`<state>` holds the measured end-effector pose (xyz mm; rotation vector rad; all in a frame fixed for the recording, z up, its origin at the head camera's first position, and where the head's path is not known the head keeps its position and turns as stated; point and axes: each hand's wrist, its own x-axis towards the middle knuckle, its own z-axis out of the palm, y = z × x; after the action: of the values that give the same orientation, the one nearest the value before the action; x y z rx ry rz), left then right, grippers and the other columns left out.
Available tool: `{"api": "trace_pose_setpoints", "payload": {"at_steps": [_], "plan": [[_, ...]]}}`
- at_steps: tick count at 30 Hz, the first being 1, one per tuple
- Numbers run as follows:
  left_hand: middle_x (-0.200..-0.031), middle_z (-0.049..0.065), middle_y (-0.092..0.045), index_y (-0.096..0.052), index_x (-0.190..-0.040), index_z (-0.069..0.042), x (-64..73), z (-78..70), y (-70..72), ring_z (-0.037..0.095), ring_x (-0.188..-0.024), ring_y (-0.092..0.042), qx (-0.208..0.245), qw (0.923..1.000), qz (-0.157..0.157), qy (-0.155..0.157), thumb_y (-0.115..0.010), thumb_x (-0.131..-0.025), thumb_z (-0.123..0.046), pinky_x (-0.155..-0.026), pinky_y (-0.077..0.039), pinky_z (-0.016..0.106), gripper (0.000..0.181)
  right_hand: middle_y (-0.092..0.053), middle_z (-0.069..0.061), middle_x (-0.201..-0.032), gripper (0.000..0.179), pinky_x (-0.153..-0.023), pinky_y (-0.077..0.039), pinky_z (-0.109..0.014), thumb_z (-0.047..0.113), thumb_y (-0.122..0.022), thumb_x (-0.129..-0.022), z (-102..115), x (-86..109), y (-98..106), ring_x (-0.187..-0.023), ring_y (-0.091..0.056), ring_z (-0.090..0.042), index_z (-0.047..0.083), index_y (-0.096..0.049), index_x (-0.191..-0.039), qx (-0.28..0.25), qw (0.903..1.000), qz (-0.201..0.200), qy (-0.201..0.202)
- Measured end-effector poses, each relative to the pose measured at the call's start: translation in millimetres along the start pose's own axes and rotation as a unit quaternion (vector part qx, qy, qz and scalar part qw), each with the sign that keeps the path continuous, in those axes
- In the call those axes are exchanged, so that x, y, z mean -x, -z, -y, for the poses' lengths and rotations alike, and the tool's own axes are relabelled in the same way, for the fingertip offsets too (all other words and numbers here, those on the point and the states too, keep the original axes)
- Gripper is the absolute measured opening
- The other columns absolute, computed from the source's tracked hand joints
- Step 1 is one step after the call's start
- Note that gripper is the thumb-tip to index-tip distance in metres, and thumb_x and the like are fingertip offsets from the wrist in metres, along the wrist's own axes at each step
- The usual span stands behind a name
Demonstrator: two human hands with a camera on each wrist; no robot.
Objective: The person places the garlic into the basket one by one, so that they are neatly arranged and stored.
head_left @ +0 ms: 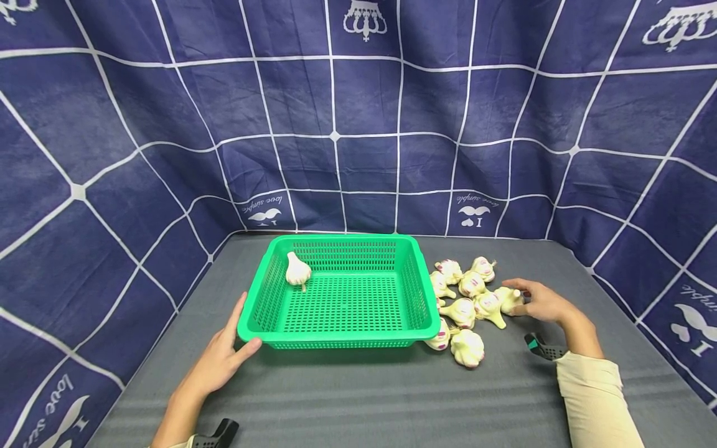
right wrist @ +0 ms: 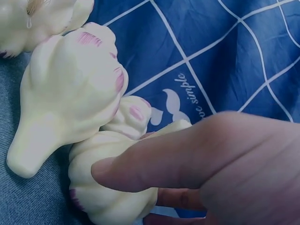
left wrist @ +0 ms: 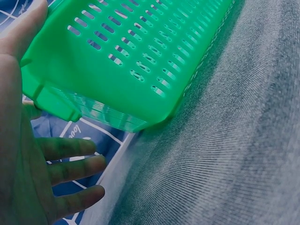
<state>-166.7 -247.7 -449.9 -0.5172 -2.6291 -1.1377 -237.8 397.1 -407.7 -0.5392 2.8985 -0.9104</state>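
Observation:
A green plastic basket (head_left: 342,336) stands upright on the grey table, with one white garlic bulb (head_left: 298,271) inside at its left end. At the basket's front left corner is my left hand (head_left: 220,359); its thumb touches the rim and several straight fingers (left wrist: 77,167) spread beside the wall. To the right of the basket lies a group of garlic bulbs (head_left: 472,284) with purple marks. My right hand (head_left: 544,303) holds the rightmost garlic bulb (right wrist: 112,164) of that group, thumb across its near side and the other fingers partly hidden behind it.
A dark blue cloth (head_left: 364,99) with white lines hangs behind and at both sides of the grey table (head_left: 358,398). Some bulbs lie against the basket's right wall, including a garlic bulb (head_left: 467,348) at the front. Each wrist wears a dark strap device (head_left: 544,348).

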Motion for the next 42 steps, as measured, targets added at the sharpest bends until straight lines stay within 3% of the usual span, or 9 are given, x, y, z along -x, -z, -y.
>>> {"api": "trace_pose_setpoints", "payload": {"at_steps": [11,20,23,27,30,34,40,42], "plan": [[-0.149,0.029,-0.038,-0.003,-0.161,-0.026,-0.5,-1.1,0.2,0.045,-0.133,-0.040,-0.001,1.0000,-0.002,0.000,-0.067,-0.094,-0.021,-0.100,-0.020,0.007,0.093,-0.055,-0.035,-0.124,0.060,-0.085,-0.048,-0.060,0.014,-0.079,-0.082,-1,0.3,-2,-0.106,-0.056,-0.054,-0.012,-0.054,-0.129,-0.015,0.9997,-0.004,-0.020],[-0.149,0.029,-0.038,-0.005,-0.161,-0.020,0.0,-2.4,-0.1,0.045,-0.133,-0.040,-0.001,1.0000,-0.002,-0.002,-0.068,-0.094,-0.021,-0.099,-0.019,0.006,0.092,-0.060,-0.032,-0.112,0.051,-0.074,-0.051,-0.044,0.012,-0.078,-0.082,3,5.6,4,-0.095,-0.063,-0.045,-0.010,-0.058,-0.123,0.001,0.9984,-0.040,-0.039],[-0.149,0.030,-0.039,-0.007,-0.161,-0.016,0.4,-2.5,0.4,0.047,-0.132,-0.041,-0.007,0.9999,-0.005,-0.006,-0.068,-0.093,-0.020,-0.102,-0.023,0.011,0.091,-0.061,-0.032,-0.112,0.049,-0.074,-0.051,-0.045,0.013,-0.078,-0.083,6,5.9,7,-0.095,-0.064,-0.044,-0.007,-0.059,-0.123,0.013,0.9974,-0.057,-0.042],[-0.150,0.030,-0.036,-0.006,-0.161,-0.020,0.3,-2.7,1.0,0.048,-0.132,-0.040,-0.009,1.0000,-0.003,-0.002,-0.068,-0.094,-0.021,-0.106,-0.029,0.024,0.092,-0.059,-0.034,-0.114,0.050,-0.076,-0.052,-0.049,0.018,-0.077,-0.084,10,6.5,10,-0.097,-0.063,-0.047,-0.005,-0.059,-0.125,0.031,0.9954,-0.074,-0.053],[-0.151,0.030,-0.035,-0.004,-0.161,-0.024,0.2,-2.5,1.2,0.047,-0.134,-0.039,-0.009,1.0000,0.001,0.003,-0.067,-0.094,-0.021,-0.107,-0.029,0.025,0.093,-0.057,-0.036,-0.114,0.053,-0.076,-0.052,-0.052,0.020,-0.077,-0.084,13,6.8,13,-0.099,-0.063,-0.049,-0.006,-0.057,-0.126,0.034,0.9943,-0.083,-0.058],[-0.152,0.029,-0.034,-0.005,-0.161,-0.020,0.4,-1.9,0.7,0.046,-0.134,-0.039,-0.011,0.9999,0.003,0.008,-0.067,-0.094,-0.022,-0.106,-0.028,0.024,0.092,-0.057,-0.036,-0.115,0.055,-0.077,-0.052,-0.053,0.021,-0.077,-0.084,17,6.6,15,-0.099,-0.062,-0.049,-0.006,-0.056,-0.127,0.035,0.9933,-0.093,-0.059],[-0.152,0.030,-0.033,-0.006,-0.161,-0.014,0.5,-1.6,0.2,0.047,-0.134,-0.038,-0.009,0.9999,0.004,0.011,-0.067,-0.094,-0.022,-0.107,-0.031,0.036,0.090,-0.061,-0.032,-0.115,0.055,-0.078,-0.052,-0.053,0.023,-0.077,-0.085,29,4.5,17,-0.101,-0.062,-0.047,-0.003,-0.057,-0.128,0.035,0.9920,-0.110,-0.052],[-0.152,0.030,-0.033,-0.006,-0.161,-0.013,0.0,-1.4,0.0,0.047,-0.134,-0.038,-0.006,0.9999,0.003,0.009,-0.067,-0.094,-0.022,-0.108,-0.029,0.029,0.091,-0.062,-0.031,-0.114,0.054,-0.078,-0.052,-0.051,0.023,-0.077,-0.085,33,3.8,17,-0.101,-0.062,-0.047,-0.003,-0.057,-0.128,0.032,0.9918,-0.114,-0.047]]}}
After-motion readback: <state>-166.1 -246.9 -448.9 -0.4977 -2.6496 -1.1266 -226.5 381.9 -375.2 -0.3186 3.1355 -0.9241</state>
